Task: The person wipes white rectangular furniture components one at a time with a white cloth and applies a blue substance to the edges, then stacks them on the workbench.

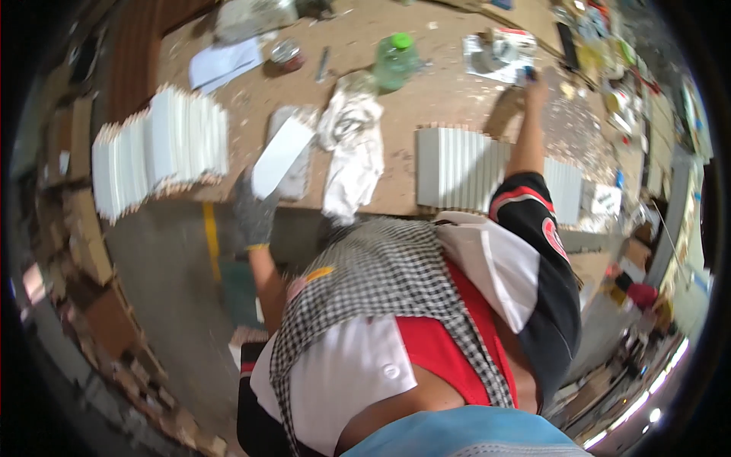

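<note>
My left hand [255,213], in a grey knitted glove, grips the lower end of a white flat board [283,158]. The board slants over a pale, stained slab [295,181] at the table's near edge. My bare right hand [535,90] reaches far across the table, its fingers closed on a small blue thing [527,73] whose kind is too small to make out. Just beyond it lies a white sheet [480,62] bearing a whitish roundish item [504,50]. Beneath my right forearm stands a row of white boards [457,164].
Another stack of white boards [164,141] stands at the left. A stained white cloth [354,145], a green-capped bottle [396,62], a small jar [287,56] and white papers [226,64] lie on the brown table [343,38]. Clutter [609,68] crowds the far right.
</note>
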The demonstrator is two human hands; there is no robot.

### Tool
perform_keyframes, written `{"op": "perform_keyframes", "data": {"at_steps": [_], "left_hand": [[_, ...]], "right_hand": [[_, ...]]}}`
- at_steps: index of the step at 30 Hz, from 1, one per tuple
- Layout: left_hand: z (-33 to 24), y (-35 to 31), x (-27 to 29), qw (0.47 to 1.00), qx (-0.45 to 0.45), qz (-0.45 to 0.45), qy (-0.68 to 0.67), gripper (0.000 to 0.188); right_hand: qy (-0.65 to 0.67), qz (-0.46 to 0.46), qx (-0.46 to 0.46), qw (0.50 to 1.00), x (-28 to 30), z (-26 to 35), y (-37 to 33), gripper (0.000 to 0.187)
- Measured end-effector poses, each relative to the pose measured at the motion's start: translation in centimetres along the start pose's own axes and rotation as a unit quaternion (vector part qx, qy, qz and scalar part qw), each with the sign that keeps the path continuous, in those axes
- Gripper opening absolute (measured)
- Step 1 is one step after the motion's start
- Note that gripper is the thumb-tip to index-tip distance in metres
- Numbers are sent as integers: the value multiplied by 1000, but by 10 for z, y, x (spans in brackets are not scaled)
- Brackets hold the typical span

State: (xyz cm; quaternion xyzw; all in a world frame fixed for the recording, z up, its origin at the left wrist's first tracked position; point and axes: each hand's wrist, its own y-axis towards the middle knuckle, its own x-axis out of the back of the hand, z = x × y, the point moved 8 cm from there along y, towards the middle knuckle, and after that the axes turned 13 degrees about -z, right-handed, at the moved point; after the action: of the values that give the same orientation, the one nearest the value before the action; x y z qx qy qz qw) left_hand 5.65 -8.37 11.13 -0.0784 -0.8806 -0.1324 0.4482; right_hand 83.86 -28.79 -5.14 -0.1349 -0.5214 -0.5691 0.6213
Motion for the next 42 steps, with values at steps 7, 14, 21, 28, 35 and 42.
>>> {"op": "perform_keyframes", "data": {"at_steps": [7,14,21,28,35,42], "left_hand": [[17,-8,-6,994,-66,-51,69,70],[7,0,-12,995,-78,-38,55,69],[11,-4,-14,993,-97,-48,47,68],[12,-3,-13,995,-84,-42,31,68],[10,-6,-16,997,-72,-33,17,73],[6,-4,-23,999,-26,-13,-14,74]], "right_hand": [[355,574,-45,736,89,237,-158,48],[445,369,266,771,105,455,-272,39],[402,291,415,763,90,504,-301,36],[382,266,452,761,86,509,-302,39],[363,240,473,766,92,509,-299,40],[345,408,322,781,102,444,-246,40]]}}
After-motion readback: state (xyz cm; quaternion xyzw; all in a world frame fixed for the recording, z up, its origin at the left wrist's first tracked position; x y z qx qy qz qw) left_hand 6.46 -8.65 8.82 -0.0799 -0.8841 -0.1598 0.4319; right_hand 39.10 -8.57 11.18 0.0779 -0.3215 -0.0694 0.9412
